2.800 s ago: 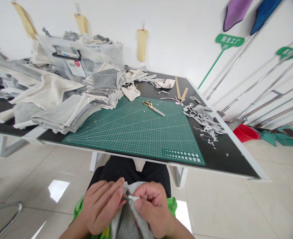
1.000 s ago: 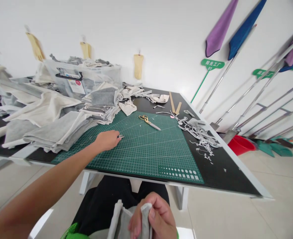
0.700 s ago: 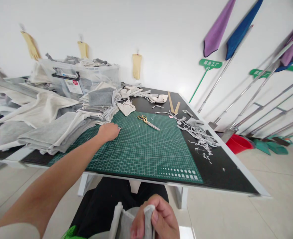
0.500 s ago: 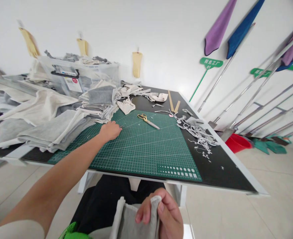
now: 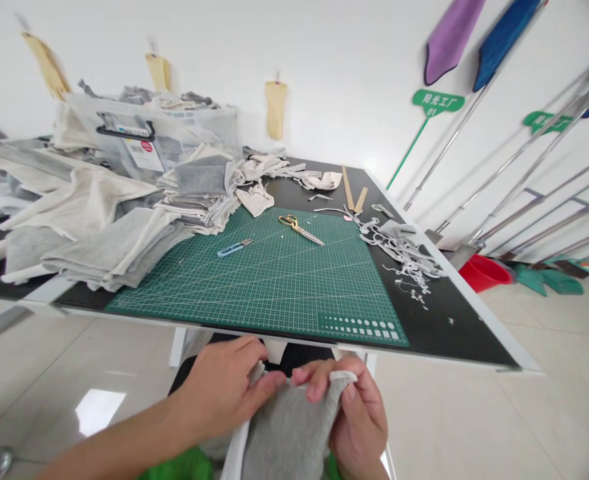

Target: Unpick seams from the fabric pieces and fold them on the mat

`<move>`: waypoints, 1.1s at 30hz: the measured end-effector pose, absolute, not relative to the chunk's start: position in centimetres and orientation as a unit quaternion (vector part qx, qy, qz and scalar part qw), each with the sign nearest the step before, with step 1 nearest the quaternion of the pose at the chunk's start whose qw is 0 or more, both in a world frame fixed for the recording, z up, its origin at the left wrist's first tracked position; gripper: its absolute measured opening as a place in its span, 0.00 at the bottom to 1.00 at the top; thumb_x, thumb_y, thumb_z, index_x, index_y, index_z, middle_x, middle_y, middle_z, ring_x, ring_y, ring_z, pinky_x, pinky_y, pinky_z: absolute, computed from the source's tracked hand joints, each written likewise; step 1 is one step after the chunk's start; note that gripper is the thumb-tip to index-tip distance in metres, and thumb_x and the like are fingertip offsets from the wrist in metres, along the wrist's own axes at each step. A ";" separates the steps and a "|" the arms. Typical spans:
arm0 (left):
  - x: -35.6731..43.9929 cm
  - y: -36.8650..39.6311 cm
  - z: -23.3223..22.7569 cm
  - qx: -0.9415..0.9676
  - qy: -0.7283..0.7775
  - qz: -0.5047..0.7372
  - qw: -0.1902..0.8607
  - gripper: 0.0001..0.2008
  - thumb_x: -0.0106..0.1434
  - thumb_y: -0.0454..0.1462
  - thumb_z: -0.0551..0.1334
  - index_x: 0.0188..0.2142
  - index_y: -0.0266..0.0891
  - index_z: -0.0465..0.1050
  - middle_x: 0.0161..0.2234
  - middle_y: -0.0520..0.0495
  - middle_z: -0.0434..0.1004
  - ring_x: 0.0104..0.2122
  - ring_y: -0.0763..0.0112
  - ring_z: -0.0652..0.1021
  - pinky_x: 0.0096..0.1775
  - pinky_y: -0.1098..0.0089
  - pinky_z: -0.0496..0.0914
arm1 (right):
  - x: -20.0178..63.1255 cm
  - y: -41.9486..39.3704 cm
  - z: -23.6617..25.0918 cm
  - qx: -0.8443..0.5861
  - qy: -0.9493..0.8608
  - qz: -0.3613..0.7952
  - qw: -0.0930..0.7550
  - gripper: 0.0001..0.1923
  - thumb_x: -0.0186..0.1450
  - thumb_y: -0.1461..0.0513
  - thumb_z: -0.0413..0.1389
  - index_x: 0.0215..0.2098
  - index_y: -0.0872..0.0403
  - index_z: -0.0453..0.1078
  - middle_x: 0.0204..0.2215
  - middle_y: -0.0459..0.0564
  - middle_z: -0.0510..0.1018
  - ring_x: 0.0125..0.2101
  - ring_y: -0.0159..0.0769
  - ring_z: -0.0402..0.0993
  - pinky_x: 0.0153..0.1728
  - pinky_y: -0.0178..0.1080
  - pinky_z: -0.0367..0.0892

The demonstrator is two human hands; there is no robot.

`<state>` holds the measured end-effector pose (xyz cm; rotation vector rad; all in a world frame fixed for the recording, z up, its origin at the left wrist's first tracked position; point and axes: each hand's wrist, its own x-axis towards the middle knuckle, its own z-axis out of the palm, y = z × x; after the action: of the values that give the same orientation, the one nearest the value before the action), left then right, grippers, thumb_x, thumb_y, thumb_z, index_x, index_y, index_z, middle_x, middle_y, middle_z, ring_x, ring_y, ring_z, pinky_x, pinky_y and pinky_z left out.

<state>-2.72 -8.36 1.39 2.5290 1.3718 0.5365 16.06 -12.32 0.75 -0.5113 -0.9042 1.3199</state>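
A piece of grey cloth [image 5: 289, 433] with pale edges hangs over my lap, below the table's front edge. My left hand [image 5: 222, 383] is closed on its upper left edge, thumb laid along the top. At the upper right corner, my right hand [image 5: 358, 417] pinches the cloth between thumb and fingers, and a pale tip sticks up from the grip. On the green cutting mat [image 5: 274, 287] lie blue thread snips [image 5: 233, 248]. Gold-handled scissors [image 5: 302, 231] rest farther back on the mat.
Folded grey and white cloths [image 5: 114, 247] are heaped at left, beside a stacked pile [image 5: 202, 183]. Behind them stands a clear plastic box [image 5: 189, 133] full of cloth. Fabric scraps [image 5: 399, 247] and two wooden strips [image 5: 348, 189] lie at right. A red bucket [image 5: 484, 273] stands on the floor.
My left hand has let go of the thread snips on the mat and come back to the cloth, gripping its left edge. My right hand keeps its pinch, slightly higher and farther right.
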 end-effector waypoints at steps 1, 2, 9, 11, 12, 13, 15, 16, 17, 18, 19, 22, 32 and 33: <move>-2.6 -9.5 0.9 0.837 0.498 0.184 0.131 0.13 0.60 0.48 0.58 0.34 0.42 0.71 0.30 0.50 0.73 0.27 0.70 0.73 0.28 0.72 0.62 | 16.0 -12.5 0.7 -0.224 -0.402 0.579 0.673 0.08 0.68 0.56 0.50 0.35 0.50 0.68 0.27 0.48 0.78 0.37 0.42 0.75 0.42 0.47 0.66; -2.5 -10.2 0.4 0.815 0.526 0.188 0.157 0.13 0.59 0.48 0.60 0.35 0.42 0.71 0.30 0.50 0.74 0.27 0.70 0.74 0.27 0.72 0.62 | 15.9 -12.7 0.7 -0.223 -0.399 0.574 0.679 0.08 0.68 0.56 0.50 0.35 0.50 0.67 0.27 0.48 0.78 0.38 0.42 0.75 0.42 0.47 0.67; -2.1 -10.5 -1.6 0.649 0.570 0.201 0.463 0.14 0.62 0.41 0.53 0.27 0.37 0.71 0.22 0.50 0.74 0.23 0.71 0.73 0.26 0.73 0.62 | 15.7 -13.3 0.3 -0.209 -0.402 0.498 0.739 0.07 0.68 0.56 0.49 0.35 0.49 0.65 0.27 0.47 0.78 0.37 0.40 0.76 0.40 0.47 0.70; -1.9 -10.8 -1.7 0.615 0.559 0.221 0.510 0.12 0.60 0.43 0.56 0.32 0.36 0.72 0.26 0.49 0.76 0.26 0.71 0.73 0.28 0.73 0.63 | 15.6 -13.2 0.2 -0.199 -0.417 0.497 0.735 0.07 0.69 0.57 0.48 0.36 0.49 0.65 0.29 0.46 0.78 0.37 0.40 0.76 0.39 0.47 0.71; -1.7 -11.1 -1.7 0.615 0.543 0.231 0.523 0.13 0.59 0.44 0.58 0.35 0.35 0.72 0.29 0.48 0.77 0.28 0.70 0.74 0.29 0.73 0.64 | 15.5 -13.1 0.1 -0.194 -0.421 0.502 0.730 0.07 0.69 0.57 0.48 0.37 0.49 0.64 0.30 0.46 0.78 0.36 0.40 0.76 0.39 0.48 0.71; -1.5 -11.3 -1.8 0.621 0.523 0.237 0.533 0.14 0.57 0.43 0.60 0.38 0.35 0.72 0.31 0.48 0.77 0.30 0.69 0.74 0.31 0.73 0.64 | 15.4 -13.2 0.1 -0.190 -0.425 0.506 0.726 0.07 0.69 0.57 0.47 0.37 0.49 0.64 0.30 0.46 0.78 0.36 0.40 0.76 0.39 0.49 0.71; -1.2 -11.6 -1.8 0.624 0.498 0.237 0.553 0.13 0.56 0.40 0.61 0.39 0.37 0.71 0.33 0.48 0.77 0.32 0.68 0.74 0.33 0.72 0.65 | 15.3 -13.2 0.1 -0.184 -0.433 0.502 0.726 0.06 0.69 0.57 0.47 0.37 0.49 0.64 0.30 0.47 0.79 0.35 0.40 0.77 0.39 0.50 0.72; -1.2 -11.6 -1.9 0.617 0.498 0.241 0.560 0.11 0.56 0.39 0.59 0.38 0.37 0.71 0.32 0.49 0.76 0.32 0.68 0.74 0.34 0.72 0.65 | 15.4 -13.2 0.1 -0.187 -0.432 0.498 0.728 0.07 0.69 0.57 0.47 0.38 0.49 0.64 0.30 0.47 0.79 0.35 0.40 0.77 0.38 0.51 0.72; -1.4 -11.6 -2.0 0.603 0.509 0.254 0.559 0.09 0.57 0.37 0.58 0.37 0.37 0.71 0.32 0.49 0.76 0.32 0.68 0.74 0.34 0.72 0.65 | 15.5 -13.2 0.0 -0.195 -0.427 0.492 0.733 0.07 0.69 0.58 0.47 0.38 0.49 0.64 0.29 0.47 0.79 0.34 0.40 0.77 0.37 0.50 0.73; -1.6 -11.4 -2.1 0.585 0.528 0.276 0.550 0.09 0.57 0.36 0.56 0.37 0.38 0.71 0.31 0.50 0.75 0.32 0.68 0.74 0.34 0.72 0.65 | 15.7 -13.1 -0.1 -0.208 -0.415 0.485 0.741 0.07 0.70 0.58 0.46 0.39 0.49 0.64 0.29 0.47 0.79 0.33 0.40 0.78 0.35 0.50 0.73; -2.0 -11.3 -2.2 0.561 0.554 0.303 0.536 0.10 0.57 0.36 0.55 0.38 0.38 0.70 0.31 0.51 0.75 0.31 0.69 0.74 0.34 0.72 0.65 | 16.0 -12.9 -0.3 -0.229 -0.397 0.473 0.752 0.07 0.70 0.59 0.46 0.40 0.49 0.65 0.30 0.47 0.79 0.32 0.39 0.78 0.34 0.49 0.74; -3.3 -11.0 -1.7 0.485 0.617 0.359 0.505 0.16 0.55 0.34 0.56 0.44 0.39 0.67 0.28 0.53 0.73 0.26 0.71 0.72 0.29 0.72 0.64 | 16.8 -12.2 -0.9 -0.319 -0.331 0.411 0.787 0.07 0.70 0.60 0.47 0.40 0.52 0.65 0.32 0.49 0.79 0.33 0.41 0.79 0.35 0.50 0.74; -3.8 -12.3 0.9 0.471 0.616 0.484 0.405 0.18 0.48 0.30 0.56 0.40 0.44 0.58 0.27 0.57 0.72 0.21 0.74 0.69 0.24 0.74 0.64 | 17.9 -12.2 -1.0 -0.461 -0.272 0.235 0.811 0.05 0.64 0.63 0.55 0.39 0.53 0.66 0.26 0.45 0.78 0.25 0.32 0.74 0.27 0.34 0.68; -3.8 -12.2 1.0 0.472 0.621 0.484 0.397 0.17 0.48 0.29 0.55 0.38 0.44 0.58 0.27 0.57 0.72 0.22 0.74 0.70 0.24 0.74 0.64 | 18.1 -12.3 -0.9 -0.465 -0.277 0.206 0.815 0.05 0.63 0.64 0.56 0.38 0.54 0.67 0.25 0.44 0.77 0.25 0.30 0.72 0.27 0.32 0.66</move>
<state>-3.85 -12.21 0.96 1.1958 1.5722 1.2270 18.06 -12.28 -0.88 -0.9913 -0.5908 0.4395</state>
